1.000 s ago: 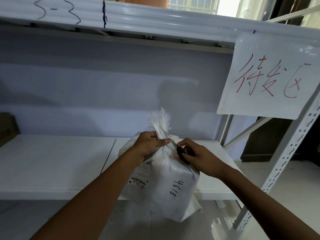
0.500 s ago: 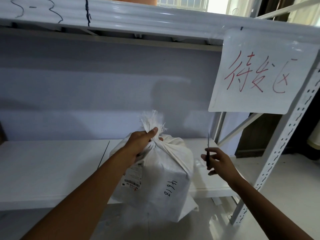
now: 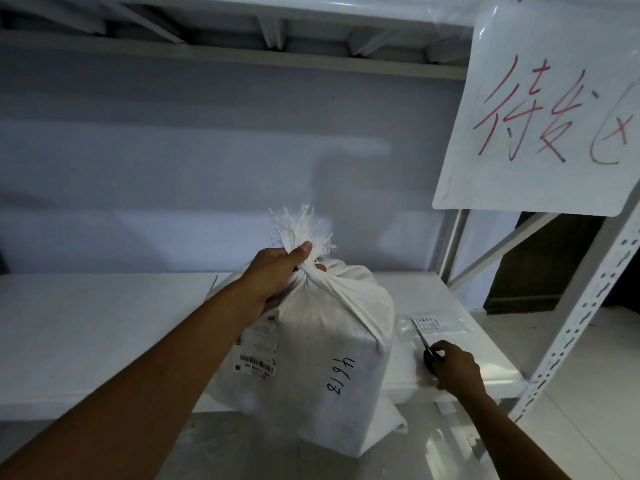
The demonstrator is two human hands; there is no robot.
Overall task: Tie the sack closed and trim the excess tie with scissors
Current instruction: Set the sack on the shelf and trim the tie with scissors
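Left hand grips the sack at its neck; right hand holds scissors on the shelf by a packet.

1. The light is dim and cool. The wall behind the shelf reads grey-blue and darkens toward the top.
2. A broad, soft-edged shadow lies on that wall above the sack, so the light comes from my side.
3. The paper sign is the brightest patch, with sheen on its plastic cover.
4. The floor shows whitish glare near my right arm.
5. My left hand is fairly sharp, but the forearm smears toward the lower corner.
6. The scissors in my right hand are dark, and their detail is lost.
7. The wide lens bends the shelf post at the right edge.
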